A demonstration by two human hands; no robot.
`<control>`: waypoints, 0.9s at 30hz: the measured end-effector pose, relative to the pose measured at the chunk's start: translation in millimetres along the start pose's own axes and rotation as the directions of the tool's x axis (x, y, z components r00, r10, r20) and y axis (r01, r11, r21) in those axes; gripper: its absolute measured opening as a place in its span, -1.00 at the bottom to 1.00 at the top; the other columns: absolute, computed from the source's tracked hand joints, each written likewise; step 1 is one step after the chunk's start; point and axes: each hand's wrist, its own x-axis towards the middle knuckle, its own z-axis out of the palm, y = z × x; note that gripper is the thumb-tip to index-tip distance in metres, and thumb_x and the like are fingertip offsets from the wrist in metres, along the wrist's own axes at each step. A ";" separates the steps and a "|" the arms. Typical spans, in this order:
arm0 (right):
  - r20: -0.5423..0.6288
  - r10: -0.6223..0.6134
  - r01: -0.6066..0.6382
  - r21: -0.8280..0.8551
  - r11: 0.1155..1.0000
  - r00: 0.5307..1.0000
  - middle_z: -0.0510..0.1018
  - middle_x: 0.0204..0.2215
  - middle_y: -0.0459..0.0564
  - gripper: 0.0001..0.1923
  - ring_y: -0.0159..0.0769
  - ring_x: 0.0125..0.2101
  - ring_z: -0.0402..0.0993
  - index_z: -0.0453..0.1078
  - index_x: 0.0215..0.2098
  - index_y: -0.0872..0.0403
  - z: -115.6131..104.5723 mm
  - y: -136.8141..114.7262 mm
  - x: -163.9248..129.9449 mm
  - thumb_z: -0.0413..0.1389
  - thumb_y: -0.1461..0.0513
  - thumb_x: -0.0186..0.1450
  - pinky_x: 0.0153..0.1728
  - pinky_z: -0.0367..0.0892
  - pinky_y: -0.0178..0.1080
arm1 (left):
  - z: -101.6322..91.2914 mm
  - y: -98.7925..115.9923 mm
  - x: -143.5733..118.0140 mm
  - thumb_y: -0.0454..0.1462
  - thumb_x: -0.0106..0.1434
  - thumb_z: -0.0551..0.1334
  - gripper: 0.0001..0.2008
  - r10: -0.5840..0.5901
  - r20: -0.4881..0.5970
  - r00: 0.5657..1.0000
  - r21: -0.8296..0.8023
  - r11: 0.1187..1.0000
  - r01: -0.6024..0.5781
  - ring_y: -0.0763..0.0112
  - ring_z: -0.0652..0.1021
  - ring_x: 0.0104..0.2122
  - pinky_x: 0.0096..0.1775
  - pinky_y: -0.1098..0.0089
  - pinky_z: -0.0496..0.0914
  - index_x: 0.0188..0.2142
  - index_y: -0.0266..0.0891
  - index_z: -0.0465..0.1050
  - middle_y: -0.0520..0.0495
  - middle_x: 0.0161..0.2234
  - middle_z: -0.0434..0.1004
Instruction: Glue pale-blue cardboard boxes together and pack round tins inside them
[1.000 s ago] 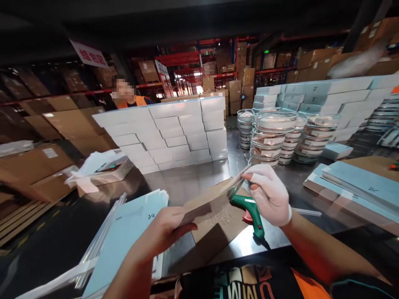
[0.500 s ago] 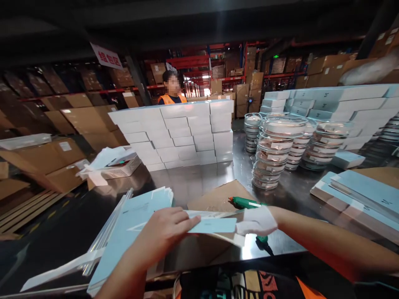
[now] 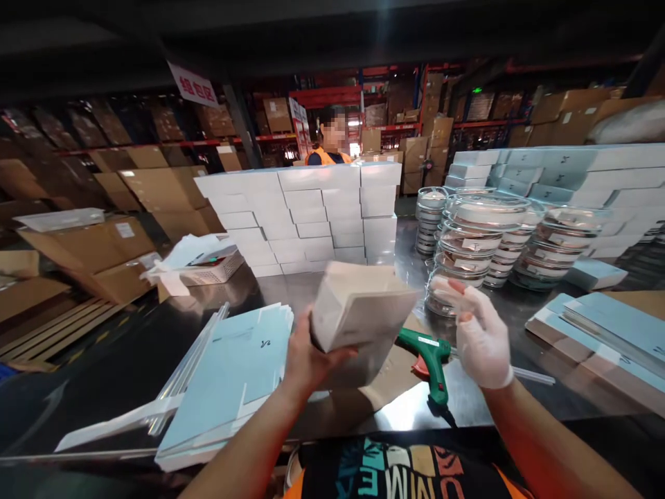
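The left hand (image 3: 307,366) is gripping a pale box (image 3: 371,326) over the table (image 3: 470,402), the right hand (image 3: 484,343) is hovering, loosely unclenched, near glass containers (image 3: 467,244), and a basket (image 3: 221,272) is holding white sheeting (image 3: 188,251).

The background is dimly lit, the ceiling (image 3: 332,28) being swallowed almost into black, while a small bright patch is seen between the red racks (image 3: 332,98). Harsh glare is thrown back by the metal tabletop (image 3: 402,416) near its front edge, and highlights are caught along the rims of the glass bowls (image 3: 485,201). The pale box (image 3: 377,315) is softened by blur, its lower face shaded. The co-worker's (image 3: 332,158) face is masked by pixelation. Cartons (image 3: 31,291) at the left edge are stretched by wide-angle distortion.
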 end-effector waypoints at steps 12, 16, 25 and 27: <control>-0.044 0.447 -0.435 0.164 0.885 0.894 0.69 -0.18 0.07 -0.60 -0.01 -0.11 0.62 0.54 -0.08 0.02 76.5 0.3 6.3 0.24 -0.07 0.30 -0.07 0.59 -0.03 | 19.1 11.9 -11.1 0.23 0.25 0.42 -0.36 0.113 0.058 0.992 -0.329 0.940 -0.088 0.00 0.59 0.05 0.11 0.08 0.51 0.01 -0.23 0.52 -0.26 -0.01 0.58; -0.130 0.385 -0.364 0.157 0.918 0.914 0.67 -0.05 0.02 -0.34 -0.18 -0.14 0.60 0.32 0.26 0.00 89.1 1.6 12.2 0.23 0.16 0.18 -0.13 0.55 -0.17 | 18.3 0.0 -20.4 0.26 0.20 0.44 -0.18 0.149 -0.046 0.988 -0.356 0.921 -0.155 0.02 0.61 0.12 0.19 0.05 0.48 0.25 -0.15 0.37 -0.27 0.11 0.57; 0.001 0.684 -0.429 -0.778 0.459 0.729 0.71 -0.17 0.30 -0.60 0.18 -0.09 0.67 0.59 -0.07 0.10 -3.8 49.3 -9.6 0.29 0.00 0.25 -0.01 0.50 0.04 | -12.7 -10.6 -13.1 0.19 0.08 0.55 -0.32 -0.080 -0.152 0.985 -0.412 0.911 0.011 0.13 0.64 -0.10 -0.03 0.21 0.52 0.03 -0.17 0.59 -0.14 -0.07 0.64; 0.006 0.748 -0.457 -0.788 0.412 0.664 0.71 -0.31 0.25 -0.59 0.13 -0.25 0.68 0.60 -0.09 0.08 -12.0 64.3 -32.2 0.39 0.09 0.13 -0.16 0.52 0.00 | -14.5 -7.4 -8.1 0.22 0.09 0.53 -0.31 -0.132 -0.136 0.982 -0.483 0.874 0.050 0.18 0.62 -0.17 -0.12 0.28 0.50 0.01 -0.19 0.60 -0.12 -0.13 0.63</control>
